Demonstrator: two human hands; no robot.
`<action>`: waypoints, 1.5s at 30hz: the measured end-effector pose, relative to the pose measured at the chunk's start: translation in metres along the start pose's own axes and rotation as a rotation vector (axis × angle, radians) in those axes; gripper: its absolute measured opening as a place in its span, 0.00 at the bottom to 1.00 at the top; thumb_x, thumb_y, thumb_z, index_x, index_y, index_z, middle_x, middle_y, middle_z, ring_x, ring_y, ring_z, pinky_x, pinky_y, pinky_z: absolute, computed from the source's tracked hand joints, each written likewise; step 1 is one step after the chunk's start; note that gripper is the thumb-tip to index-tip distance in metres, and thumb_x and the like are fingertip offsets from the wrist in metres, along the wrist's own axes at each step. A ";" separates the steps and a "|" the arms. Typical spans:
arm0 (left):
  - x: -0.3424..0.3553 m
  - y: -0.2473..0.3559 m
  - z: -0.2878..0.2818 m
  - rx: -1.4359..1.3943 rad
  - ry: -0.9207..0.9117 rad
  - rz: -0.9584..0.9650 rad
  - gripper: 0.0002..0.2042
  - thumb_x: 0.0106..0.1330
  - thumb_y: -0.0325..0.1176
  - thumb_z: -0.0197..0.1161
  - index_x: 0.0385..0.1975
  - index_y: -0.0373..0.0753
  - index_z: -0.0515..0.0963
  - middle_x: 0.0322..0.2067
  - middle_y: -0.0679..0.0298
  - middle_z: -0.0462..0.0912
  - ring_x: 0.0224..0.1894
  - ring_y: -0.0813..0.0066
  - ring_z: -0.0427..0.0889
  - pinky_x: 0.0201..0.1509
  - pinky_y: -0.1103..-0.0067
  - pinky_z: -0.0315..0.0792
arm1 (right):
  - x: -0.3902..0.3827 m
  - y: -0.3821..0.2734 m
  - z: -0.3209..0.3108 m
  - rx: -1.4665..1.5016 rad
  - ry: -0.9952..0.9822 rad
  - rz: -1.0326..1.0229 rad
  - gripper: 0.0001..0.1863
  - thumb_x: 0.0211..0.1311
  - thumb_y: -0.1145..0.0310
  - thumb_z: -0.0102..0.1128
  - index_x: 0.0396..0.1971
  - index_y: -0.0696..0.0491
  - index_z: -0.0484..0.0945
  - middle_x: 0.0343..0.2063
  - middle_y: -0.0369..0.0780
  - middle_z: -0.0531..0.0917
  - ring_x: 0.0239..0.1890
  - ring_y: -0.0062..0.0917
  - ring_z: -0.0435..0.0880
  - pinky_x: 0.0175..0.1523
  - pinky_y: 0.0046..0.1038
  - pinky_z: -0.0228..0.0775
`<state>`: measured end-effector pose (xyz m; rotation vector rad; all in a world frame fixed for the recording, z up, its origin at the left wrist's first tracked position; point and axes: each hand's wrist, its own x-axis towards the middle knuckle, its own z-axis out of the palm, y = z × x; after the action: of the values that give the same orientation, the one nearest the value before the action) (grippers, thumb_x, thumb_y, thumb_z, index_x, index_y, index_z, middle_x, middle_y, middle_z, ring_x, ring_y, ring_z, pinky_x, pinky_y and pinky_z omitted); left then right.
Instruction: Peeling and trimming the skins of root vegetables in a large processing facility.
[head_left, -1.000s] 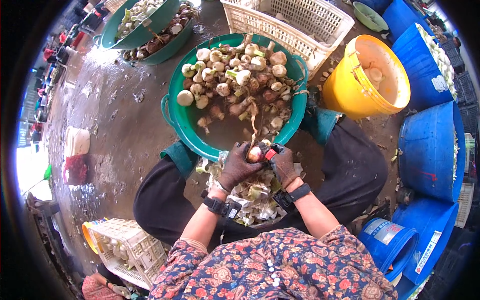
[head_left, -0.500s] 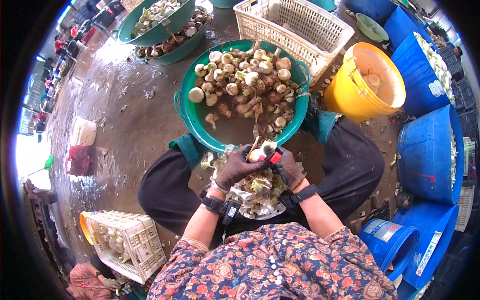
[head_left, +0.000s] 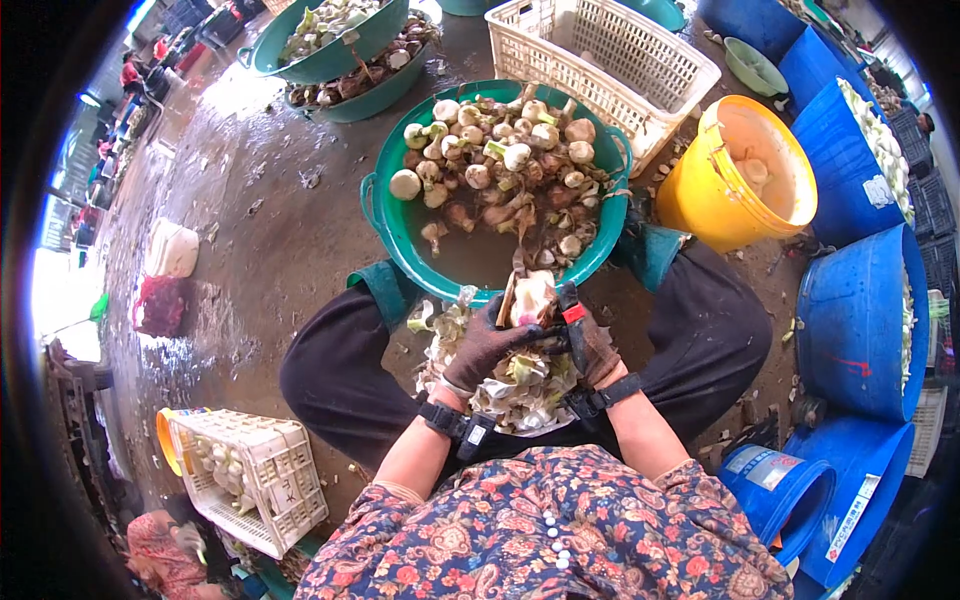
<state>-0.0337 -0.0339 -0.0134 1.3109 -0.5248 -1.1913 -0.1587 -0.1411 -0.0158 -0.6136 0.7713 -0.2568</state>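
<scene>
My left hand (head_left: 480,345), in a dark, soiled glove, is closed around a white and pinkish garlic bulb (head_left: 534,300) with brown outer skin hanging from it. My right hand (head_left: 592,345), gloved too, is curled close against the bulb's right side. A red piece (head_left: 573,314) shows near its upraised digit; whether it is tape or part of a tool I cannot make out. Beneath both hands, a heap of peeled garlic skins and leaves (head_left: 515,395) lies in my lap. In front of me a green tub (head_left: 375,215) holds many untrimmed garlic bulbs (head_left: 480,175).
Right of the tub stand a yellow bucket (head_left: 700,185) and several blue barrels (head_left: 850,310). A white crate (head_left: 650,110) is behind it; green basins (head_left: 370,50) stand far left. Near left, another white crate (head_left: 280,480) holds garlic, with a person (head_left: 165,550) beside it.
The bulb has been turned, showing a broader white and pink face. My right hand's digit with the red piece has moved right, off the bulb's top. The view has shifted slightly.
</scene>
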 end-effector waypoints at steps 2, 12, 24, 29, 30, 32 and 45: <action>0.000 -0.002 0.002 -0.031 0.001 0.010 0.29 0.49 0.31 0.69 0.51 0.33 0.66 0.44 0.63 0.75 0.45 0.77 0.73 0.52 0.80 0.66 | 0.004 0.009 -0.009 -0.029 -0.087 0.048 0.29 0.61 0.41 0.42 0.48 0.52 0.72 0.36 0.35 0.80 0.32 0.19 0.79 0.36 0.22 0.72; -0.001 -0.006 -0.008 0.441 -0.007 0.148 0.13 0.53 0.27 0.65 0.39 0.36 0.78 0.30 0.62 0.81 0.32 0.78 0.78 0.37 0.80 0.73 | 0.001 -0.002 -0.004 -0.701 -0.190 -0.029 0.25 0.64 0.45 0.40 0.42 0.53 0.73 0.31 0.31 0.76 0.28 0.13 0.71 0.33 0.17 0.64; -0.002 -0.027 -0.014 -0.331 0.217 -0.095 0.15 0.64 0.40 0.55 0.36 0.32 0.77 0.32 0.63 0.80 0.32 0.79 0.78 0.36 0.83 0.72 | 0.004 0.013 -0.008 -0.435 -0.418 -0.242 0.34 0.52 0.70 0.63 0.58 0.57 0.59 0.53 0.39 0.68 0.54 0.21 0.67 0.59 0.25 0.58; -0.007 -0.024 -0.017 -0.058 0.168 0.117 0.17 0.64 0.43 0.55 0.40 0.34 0.76 0.34 0.63 0.80 0.33 0.78 0.78 0.36 0.82 0.72 | 0.001 0.012 -0.002 -0.393 -0.423 -0.187 0.38 0.46 0.74 0.65 0.59 0.56 0.57 0.55 0.39 0.66 0.58 0.26 0.62 0.62 0.29 0.54; -0.005 -0.027 -0.020 -0.171 0.252 0.038 0.16 0.63 0.41 0.56 0.40 0.34 0.76 0.34 0.64 0.80 0.32 0.79 0.78 0.34 0.83 0.73 | -0.002 0.011 0.004 -0.452 -0.345 -0.207 0.36 0.45 0.74 0.66 0.57 0.54 0.61 0.53 0.40 0.68 0.57 0.29 0.65 0.62 0.31 0.55; -0.005 -0.034 -0.027 -0.285 0.338 -0.042 0.15 0.63 0.40 0.57 0.40 0.35 0.76 0.34 0.64 0.80 0.32 0.79 0.78 0.32 0.84 0.73 | -0.011 0.008 0.015 -0.984 -0.242 -0.542 0.31 0.44 0.73 0.65 0.53 0.53 0.66 0.50 0.42 0.70 0.54 0.34 0.67 0.59 0.33 0.59; -0.024 -0.006 -0.035 0.023 0.107 0.207 0.16 0.64 0.40 0.55 0.43 0.33 0.73 0.37 0.66 0.77 0.36 0.81 0.76 0.41 0.83 0.70 | 0.021 0.037 -0.017 0.154 -0.108 0.026 0.13 0.59 0.62 0.51 0.37 0.57 0.75 0.32 0.36 0.79 0.31 0.20 0.77 0.35 0.25 0.68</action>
<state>-0.0145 0.0039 -0.0201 1.2991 -0.5825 -0.9419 -0.1564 -0.1280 -0.0597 -0.4675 0.6487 -0.2549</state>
